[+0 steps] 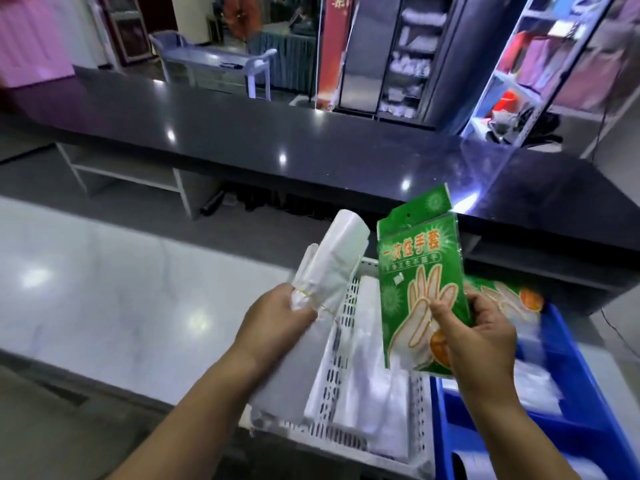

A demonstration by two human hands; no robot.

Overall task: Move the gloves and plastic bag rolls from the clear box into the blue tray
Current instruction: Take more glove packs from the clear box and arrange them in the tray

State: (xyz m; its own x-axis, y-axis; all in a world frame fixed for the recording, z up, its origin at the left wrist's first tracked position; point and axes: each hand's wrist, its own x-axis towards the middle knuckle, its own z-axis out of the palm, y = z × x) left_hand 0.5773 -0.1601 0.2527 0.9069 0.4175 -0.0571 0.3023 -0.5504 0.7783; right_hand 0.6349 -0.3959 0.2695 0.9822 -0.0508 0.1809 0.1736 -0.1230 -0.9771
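My left hand (pixel 277 317) grips a white plastic bag roll (pixel 332 261), bound with a yellow rubber band, held up above the left edge of the perforated white box (pixel 329 386). My right hand (pixel 485 327) holds a green pack of disposable gloves (pixel 419 271) upright between the box and the blue tray (pixel 588 417). More white plastic bag bundles (pixel 367 368) lie inside the box. Another green and orange glove pack (pixel 512 299) and clear bags rest in the blue tray behind my right hand.
A long glossy black counter (pixel 277 140) runs across the view behind the box and tray. White shelves (pixel 519 71) with goods stand at the back right, and a pale trolley (pixel 214 64) stands beyond the counter. The pale floor (pixel 104 289) stretches to the left.
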